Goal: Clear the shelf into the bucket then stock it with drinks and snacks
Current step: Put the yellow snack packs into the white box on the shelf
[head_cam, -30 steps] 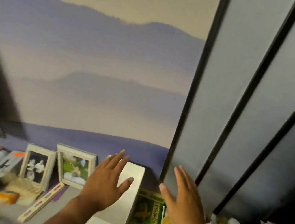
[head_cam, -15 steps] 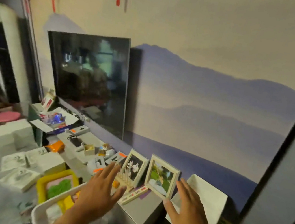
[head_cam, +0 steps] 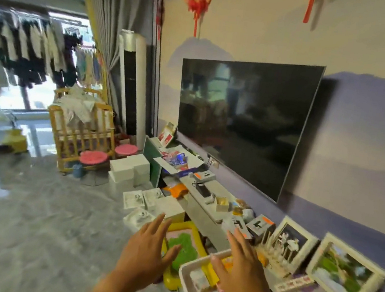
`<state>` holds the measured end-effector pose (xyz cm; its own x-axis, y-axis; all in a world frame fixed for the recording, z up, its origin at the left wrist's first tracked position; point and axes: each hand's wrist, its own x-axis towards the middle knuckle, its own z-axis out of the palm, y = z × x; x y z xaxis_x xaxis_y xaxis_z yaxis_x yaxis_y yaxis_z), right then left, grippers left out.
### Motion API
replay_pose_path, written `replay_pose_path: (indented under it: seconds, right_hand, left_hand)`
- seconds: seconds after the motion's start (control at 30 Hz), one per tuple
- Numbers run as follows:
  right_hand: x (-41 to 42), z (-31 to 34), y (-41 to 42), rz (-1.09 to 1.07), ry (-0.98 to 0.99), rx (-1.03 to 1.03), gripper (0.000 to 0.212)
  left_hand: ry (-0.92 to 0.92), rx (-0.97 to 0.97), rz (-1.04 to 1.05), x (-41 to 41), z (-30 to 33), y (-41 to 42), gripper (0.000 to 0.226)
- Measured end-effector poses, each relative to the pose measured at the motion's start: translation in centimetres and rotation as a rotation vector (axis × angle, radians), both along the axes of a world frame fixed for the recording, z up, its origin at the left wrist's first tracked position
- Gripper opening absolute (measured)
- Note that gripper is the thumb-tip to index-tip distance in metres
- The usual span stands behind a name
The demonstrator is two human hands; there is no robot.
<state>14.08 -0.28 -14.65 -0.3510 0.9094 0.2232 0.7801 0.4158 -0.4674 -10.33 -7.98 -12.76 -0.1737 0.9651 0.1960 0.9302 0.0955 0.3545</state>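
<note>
A long grey shelf (head_cam: 204,213) runs under the wall-mounted TV (head_cam: 242,120). On it stand two white photo frames (head_cam: 293,243) (head_cam: 344,273), small boxes (head_cam: 258,225), a black device (head_cam: 202,190) and a strip of cards (head_cam: 293,282). A white bucket (head_cam: 185,272) sits low in front of the shelf with a few small items inside. My left hand (head_cam: 147,251) hovers open, left of the bucket. My right hand (head_cam: 241,269) is spread open above the bucket, holding nothing.
A yellow-rimmed tray with a green patch (head_cam: 179,243) lies on the floor beside the bucket. White boxes (head_cam: 131,170) are stacked further left, near two pink stools (head_cam: 93,158) and a wooden crib (head_cam: 82,130). Grey marble floor (head_cam: 27,221) stretches to the left.
The view has swung left, away from the dark sliding panels and the drinks and snacks, to the TV and room. Both hands stayed open and now hover by the bucket.
</note>
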Motion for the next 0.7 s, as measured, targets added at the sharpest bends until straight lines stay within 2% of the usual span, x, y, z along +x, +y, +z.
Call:
replay_pose_path:
  seconds: [0.13, 0.33, 0.53, 0.7]
  right_hand:
    - [-2.5, -1.2, 1.8, -0.054, 0.018, -0.055, 0.09]
    - [-0.9, -6.3, 7.8, -0.235, 0.076, -0.14, 0.074]
    - [-1.2, -12.3, 14.1, -0.445, 0.11, -0.366, 0.078]
    - [-1.8, -14.2, 16.2, -0.566, 0.147, -0.441, 0.079]
  left_hand:
    - [-0.007, -0.009, -0.056, -4.1, -1.0, 3.5, 0.082]
    - [-0.008, -0.101, -0.191, -6.1, -4.9, 12.7, 0.084]
    - [0.036, -0.251, -0.346, -7.1, -8.3, 22.2, 0.083]
    - [0.096, -0.343, -0.51, -6.4, -10.1, 28.4, 0.085]
